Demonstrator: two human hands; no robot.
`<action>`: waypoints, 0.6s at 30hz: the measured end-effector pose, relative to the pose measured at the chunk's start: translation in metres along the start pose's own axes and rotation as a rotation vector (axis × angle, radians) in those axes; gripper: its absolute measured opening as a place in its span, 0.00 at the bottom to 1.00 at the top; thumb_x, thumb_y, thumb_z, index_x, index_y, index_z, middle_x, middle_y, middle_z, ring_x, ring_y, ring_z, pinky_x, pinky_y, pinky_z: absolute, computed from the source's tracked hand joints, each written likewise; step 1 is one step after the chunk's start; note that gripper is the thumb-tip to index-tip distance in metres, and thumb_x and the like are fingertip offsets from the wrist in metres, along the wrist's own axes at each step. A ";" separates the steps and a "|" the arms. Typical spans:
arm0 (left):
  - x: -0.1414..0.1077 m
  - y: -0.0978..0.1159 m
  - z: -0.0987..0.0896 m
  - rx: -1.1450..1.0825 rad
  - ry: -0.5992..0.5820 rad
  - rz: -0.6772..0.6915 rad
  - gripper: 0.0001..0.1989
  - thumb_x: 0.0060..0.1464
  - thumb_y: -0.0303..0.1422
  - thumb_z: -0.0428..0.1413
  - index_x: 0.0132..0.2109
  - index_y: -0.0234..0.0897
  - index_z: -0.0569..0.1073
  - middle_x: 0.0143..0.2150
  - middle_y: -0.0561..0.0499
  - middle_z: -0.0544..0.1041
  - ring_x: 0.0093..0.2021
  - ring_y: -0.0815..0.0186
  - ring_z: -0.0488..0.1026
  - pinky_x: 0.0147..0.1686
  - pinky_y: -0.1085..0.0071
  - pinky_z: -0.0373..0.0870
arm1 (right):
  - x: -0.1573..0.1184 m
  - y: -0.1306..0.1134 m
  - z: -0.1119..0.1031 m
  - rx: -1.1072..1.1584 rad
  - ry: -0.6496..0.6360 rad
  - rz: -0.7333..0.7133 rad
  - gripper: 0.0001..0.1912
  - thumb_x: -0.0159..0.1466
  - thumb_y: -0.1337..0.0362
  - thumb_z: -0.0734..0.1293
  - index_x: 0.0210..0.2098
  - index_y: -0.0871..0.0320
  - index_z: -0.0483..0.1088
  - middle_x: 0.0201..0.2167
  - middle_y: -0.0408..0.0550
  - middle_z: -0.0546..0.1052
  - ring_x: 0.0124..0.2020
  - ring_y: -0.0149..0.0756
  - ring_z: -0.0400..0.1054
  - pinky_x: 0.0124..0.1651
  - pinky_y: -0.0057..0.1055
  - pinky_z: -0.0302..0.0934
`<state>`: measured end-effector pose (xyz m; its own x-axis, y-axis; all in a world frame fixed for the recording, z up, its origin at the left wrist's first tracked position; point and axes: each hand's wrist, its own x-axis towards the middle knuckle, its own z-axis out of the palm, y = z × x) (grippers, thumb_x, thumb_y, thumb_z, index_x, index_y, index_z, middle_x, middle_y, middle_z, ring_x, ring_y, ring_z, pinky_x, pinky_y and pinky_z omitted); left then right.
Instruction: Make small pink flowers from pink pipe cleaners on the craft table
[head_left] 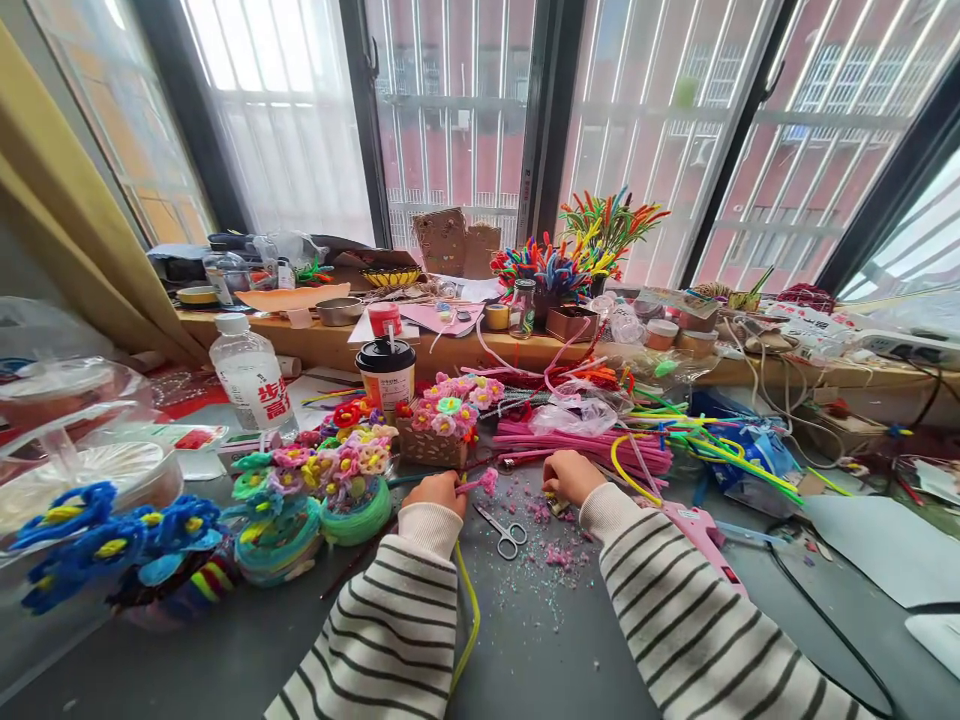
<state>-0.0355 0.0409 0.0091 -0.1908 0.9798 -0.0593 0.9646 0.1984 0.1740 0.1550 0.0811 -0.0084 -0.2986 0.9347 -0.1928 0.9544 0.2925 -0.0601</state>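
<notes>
My left hand [433, 493] is closed around a pink pipe cleaner [486, 483], whose fuzzy, bunched end sticks out to the right. My right hand [576, 477] is curled, its fingertips down on a small gold-coloured object [556, 504] that they partly cover; its kind I cannot make out. Between the hands lie small silver scissors [507, 532], blades pointing up and left. Pink fuzz clippings [559, 556] and glittery bits are scattered around them. Beside my left wrist a yellow pipe cleaner [469, 610] curves along the table.
Pots of pipe-cleaner flowers [352, 470] stand at the left, with a water bottle [251, 375] and a lidded drink cup [386, 372] behind. Bundled pink pipe cleaners [577, 448] lie beyond my hands. A pink glue gun [701, 540] and black cable [832, 630] are at the right.
</notes>
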 end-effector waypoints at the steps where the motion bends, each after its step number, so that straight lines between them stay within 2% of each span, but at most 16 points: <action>1: 0.000 0.000 0.000 0.003 -0.002 -0.004 0.11 0.41 0.33 0.47 0.34 0.42 0.70 0.35 0.46 0.73 0.36 0.57 0.69 0.31 0.67 0.63 | 0.001 -0.001 0.000 0.000 -0.020 0.003 0.12 0.58 0.65 0.57 0.41 0.59 0.60 0.41 0.48 0.64 0.38 0.34 0.62 0.37 0.35 0.59; 4: -0.002 0.001 -0.002 0.014 -0.003 -0.014 0.12 0.42 0.33 0.47 0.35 0.43 0.70 0.35 0.46 0.73 0.36 0.57 0.69 0.31 0.66 0.63 | 0.003 -0.003 0.001 0.002 -0.040 0.016 0.12 0.58 0.65 0.57 0.41 0.59 0.60 0.41 0.48 0.65 0.38 0.34 0.62 0.37 0.35 0.59; 11: -0.003 0.002 -0.003 0.023 -0.001 -0.030 0.13 0.42 0.34 0.47 0.35 0.42 0.70 0.35 0.45 0.73 0.36 0.56 0.69 0.32 0.66 0.63 | -0.002 0.002 0.001 0.017 0.051 0.050 0.12 0.58 0.65 0.57 0.42 0.60 0.60 0.41 0.48 0.64 0.37 0.34 0.62 0.37 0.36 0.59; 18: -0.002 0.002 -0.003 0.021 -0.010 -0.036 0.12 0.42 0.33 0.46 0.34 0.41 0.71 0.35 0.44 0.73 0.36 0.56 0.69 0.31 0.66 0.64 | -0.001 -0.007 -0.011 0.052 0.063 0.077 0.12 0.58 0.65 0.57 0.42 0.60 0.60 0.41 0.48 0.64 0.37 0.34 0.62 0.37 0.35 0.59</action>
<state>-0.0338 0.0397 0.0120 -0.2236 0.9718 -0.0749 0.9608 0.2327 0.1508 0.1486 0.0804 0.0024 -0.2223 0.9654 -0.1365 0.9727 0.2101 -0.0982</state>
